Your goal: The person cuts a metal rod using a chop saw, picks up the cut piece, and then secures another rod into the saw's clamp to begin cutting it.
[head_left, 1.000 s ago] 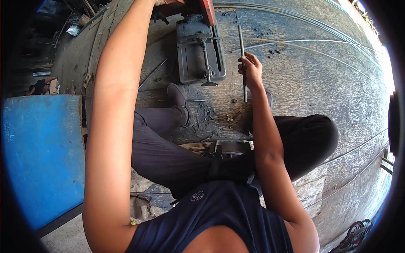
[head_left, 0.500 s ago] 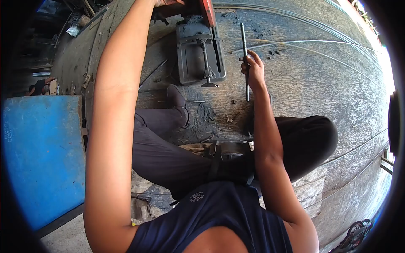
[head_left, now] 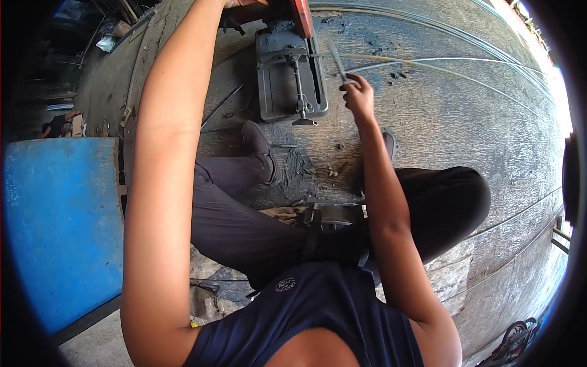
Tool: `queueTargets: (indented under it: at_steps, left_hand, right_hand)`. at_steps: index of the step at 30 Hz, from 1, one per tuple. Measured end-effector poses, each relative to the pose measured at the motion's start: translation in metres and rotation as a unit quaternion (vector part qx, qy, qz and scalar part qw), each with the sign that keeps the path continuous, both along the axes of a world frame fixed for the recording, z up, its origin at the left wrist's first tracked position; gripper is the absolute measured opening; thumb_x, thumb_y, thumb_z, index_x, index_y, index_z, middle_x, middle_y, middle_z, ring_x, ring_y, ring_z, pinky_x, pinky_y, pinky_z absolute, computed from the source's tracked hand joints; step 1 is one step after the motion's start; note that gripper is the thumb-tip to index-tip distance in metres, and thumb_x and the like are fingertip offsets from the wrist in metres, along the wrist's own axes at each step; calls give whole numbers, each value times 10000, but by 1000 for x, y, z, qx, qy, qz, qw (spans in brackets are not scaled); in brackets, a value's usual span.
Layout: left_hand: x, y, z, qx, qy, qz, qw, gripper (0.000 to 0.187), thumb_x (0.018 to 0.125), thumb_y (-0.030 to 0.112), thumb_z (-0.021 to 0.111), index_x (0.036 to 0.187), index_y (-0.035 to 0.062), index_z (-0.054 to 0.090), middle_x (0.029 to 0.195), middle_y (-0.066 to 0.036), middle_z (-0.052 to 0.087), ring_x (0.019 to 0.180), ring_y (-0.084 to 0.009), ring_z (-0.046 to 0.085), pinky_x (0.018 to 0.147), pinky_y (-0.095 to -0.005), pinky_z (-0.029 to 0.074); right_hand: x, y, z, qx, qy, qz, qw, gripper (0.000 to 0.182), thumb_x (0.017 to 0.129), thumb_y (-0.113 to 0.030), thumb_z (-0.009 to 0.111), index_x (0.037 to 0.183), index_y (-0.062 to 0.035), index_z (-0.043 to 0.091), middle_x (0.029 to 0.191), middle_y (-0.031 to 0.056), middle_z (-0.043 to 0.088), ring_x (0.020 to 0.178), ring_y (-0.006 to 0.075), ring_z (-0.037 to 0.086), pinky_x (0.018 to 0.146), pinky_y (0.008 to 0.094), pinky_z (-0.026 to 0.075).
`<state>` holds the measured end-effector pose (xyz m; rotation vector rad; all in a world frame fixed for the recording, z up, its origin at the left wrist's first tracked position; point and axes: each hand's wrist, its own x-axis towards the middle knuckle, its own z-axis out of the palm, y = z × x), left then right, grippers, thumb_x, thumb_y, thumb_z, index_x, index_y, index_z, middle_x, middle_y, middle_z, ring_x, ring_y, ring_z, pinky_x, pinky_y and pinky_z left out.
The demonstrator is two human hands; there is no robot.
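My right hand is closed around a thin grey metal rod, just right of the vise. The rod looks motion-blurred and leans up and to the left; no end of it shows below my fist. My left arm reaches up to the top edge, where my left hand is at the red part of a machine. Most of that hand is cut off by the frame, so its grip is hidden. Below the red part lies the machine's dark metal base with a screw clamp on it.
Long thin rods run across the worn floor at upper right. A blue panel stands at left. Another rod and small bits lie near my feet. A person is at far left.
My right hand has moved slightly left and up, toward the machine's base. The rod has swung from nearly upright to a leftward lean. My left arm stays about where it was.
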<state>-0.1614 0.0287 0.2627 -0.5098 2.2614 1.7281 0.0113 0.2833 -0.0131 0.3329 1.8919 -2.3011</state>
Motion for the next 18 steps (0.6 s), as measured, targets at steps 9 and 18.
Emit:
queueTargets:
  at_steps: [9, 18]
  left_hand:
    - [-3, -3, -2, 24, -24, 9, 999, 335, 734, 370, 562, 919, 92, 545, 806, -100, 529, 681, -279, 567, 605, -449, 549]
    - [6, 3, 3, 0, -6, 20, 1000, 366, 736, 378, 559, 968, 95, 560, 813, -96, 528, 709, -277, 574, 595, -448, 558]
  right_hand:
    - [-13, 55, 63, -309, -13, -78, 948, 326, 992, -288, 540, 1228, -65, 563, 723, -34, 424, 692, 125, 440, 801, 369, 455]
    - [-14, 69, 55, -123, 156, -49, 979, 258, 960, -107, 548, 1155, 43, 624, 1038, 153, 678, 879, 200, 685, 816, 318, 579]
